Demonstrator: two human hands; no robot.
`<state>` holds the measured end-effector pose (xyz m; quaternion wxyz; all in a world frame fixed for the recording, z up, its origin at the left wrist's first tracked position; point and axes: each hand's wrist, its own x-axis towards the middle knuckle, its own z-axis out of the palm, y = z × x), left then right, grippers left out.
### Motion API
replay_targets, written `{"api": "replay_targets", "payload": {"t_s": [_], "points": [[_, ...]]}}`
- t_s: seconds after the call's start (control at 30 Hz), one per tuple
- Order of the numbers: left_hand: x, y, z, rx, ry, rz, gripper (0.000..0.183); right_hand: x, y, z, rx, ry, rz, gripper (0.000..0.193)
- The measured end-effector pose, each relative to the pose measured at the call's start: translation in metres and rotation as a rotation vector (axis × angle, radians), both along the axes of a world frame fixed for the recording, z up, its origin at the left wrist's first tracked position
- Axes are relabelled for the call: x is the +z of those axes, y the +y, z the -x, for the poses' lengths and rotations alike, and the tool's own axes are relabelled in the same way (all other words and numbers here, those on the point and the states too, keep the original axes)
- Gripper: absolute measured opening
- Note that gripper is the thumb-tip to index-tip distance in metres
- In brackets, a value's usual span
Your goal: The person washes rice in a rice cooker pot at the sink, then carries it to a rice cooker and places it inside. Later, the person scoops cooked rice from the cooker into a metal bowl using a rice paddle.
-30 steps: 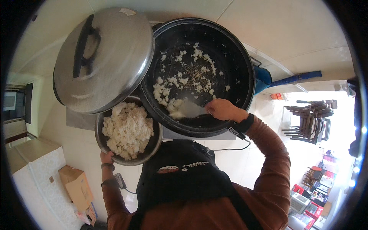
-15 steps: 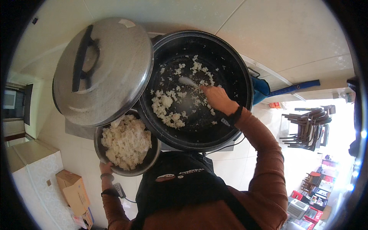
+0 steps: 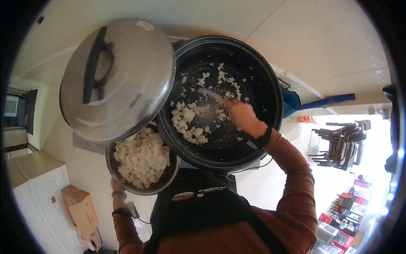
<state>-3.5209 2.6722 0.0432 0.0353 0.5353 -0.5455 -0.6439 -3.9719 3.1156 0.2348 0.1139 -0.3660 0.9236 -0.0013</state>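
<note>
My right hand [image 3: 244,115] is closed round the handle of a pale rice paddle [image 3: 206,92], reaching into a wide black cooking pot [image 3: 264,144]. The paddle's blade is low over the pot's floor. White cooked rice [image 3: 184,118] lies there in loose clumps, thickest at the near left, with scattered grains elsewhere. Below and left of the pot, my left hand [image 3: 117,185] grips the outer edge of a metal bowl [image 3: 172,172]; its fingers are partly hidden by the bowl. Heaped cooked rice [image 3: 141,158] fills most of the bowl.
A large round metal lid [image 3: 135,80] with a black handle leans at the pot's left, overhanging the bowl. A tiled wall [image 3: 321,38] stands behind. Cardboard boxes [image 3: 82,213] are on the floor at left, stacked chairs [image 3: 340,144] at right. A blue strap-like object [image 3: 327,101] lies beyond the pot.
The whole view has shifted slightly, so the pot, lid and bowl appear further right. Inside the pot, the paddle has moved a little to the left. Both hands keep their grips.
</note>
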Motion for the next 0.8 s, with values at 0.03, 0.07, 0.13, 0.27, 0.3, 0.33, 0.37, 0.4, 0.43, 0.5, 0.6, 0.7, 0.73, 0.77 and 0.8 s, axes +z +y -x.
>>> {"api": "replay_targets", "payload": {"t_s": [0.03, 0.07, 0.13, 0.27, 0.3, 0.33, 0.37, 0.4, 0.43, 0.5, 0.6, 0.7, 0.73, 0.77, 0.8], "points": [[0.003, 0.001, 0.002, -0.040, -0.009, 0.042, 0.032, -0.002, -0.003, 0.014, -0.083, 0.067, 0.007, 0.052], [0.005, 0.001, 0.004, -0.073, -0.039, 0.066, 0.032, -0.005, -0.007, 0.028, -0.163, 0.037, 0.031, 0.049], [0.009, 0.001, 0.007, -0.096, -0.024, 0.106, 0.033, -0.018, -0.022, 0.044, -0.230, 0.123, -0.012, 0.049], [0.012, 0.002, 0.009, 0.008, 0.051, -0.021, 0.033, -0.030, -0.035, -0.013, 0.221, -0.006, 0.073, 0.052], [0.013, 0.003, 0.010, -0.019, 0.056, 0.032, 0.035, -0.025, -0.032, -0.038, 0.328, -0.030, 0.119, 0.053], [0.014, 0.005, 0.011, -0.027, 0.045, 0.056, 0.036, -0.019, -0.029, -0.057, 0.325, -0.062, 0.108, 0.055], [0.016, 0.005, 0.011, -0.053, -0.019, 0.103, 0.039, -0.010, -0.023, -0.064, 0.306, -0.121, 0.058, 0.056], [0.017, 0.006, 0.013, -0.035, -0.036, 0.080, 0.039, -0.002, -0.019, -0.065, 0.332, -0.136, 0.139, 0.056], [0.018, 0.006, 0.013, -0.016, -0.055, 0.055, 0.039, 0.004, -0.019, -0.059, 0.249, -0.119, 0.087, 0.056], [0.020, 0.006, 0.015, 0.029, -0.034, -0.028, 0.040, 0.010, -0.027, -0.040, 0.101, -0.076, 0.071, 0.056], [0.019, 0.002, 0.015, -0.053, -0.036, 0.036, 0.042, -0.002, -0.060, -0.019, 0.060, -0.042, 0.079, 0.054], [0.015, 0.000, 0.012, -0.070, -0.015, 0.102, 0.043, -0.006, -0.063, -0.023, 0.313, -0.081, 0.094, 0.049], [0.013, 0.001, 0.011, -0.060, -0.047, 0.114, 0.042, -0.006, -0.057, -0.029, 0.387, -0.135, 0.041, 0.048], [0.012, 0.001, 0.009, -0.124, -0.053, 0.150, 0.040, -0.001, -0.042, -0.028, 0.442, -0.112, 0.056, 0.039], [0.010, 0.003, 0.009, -0.088, -0.048, 0.101, 0.041, 0.005, -0.027, -0.025, 0.345, -0.134, 0.106, 0.037]]}}
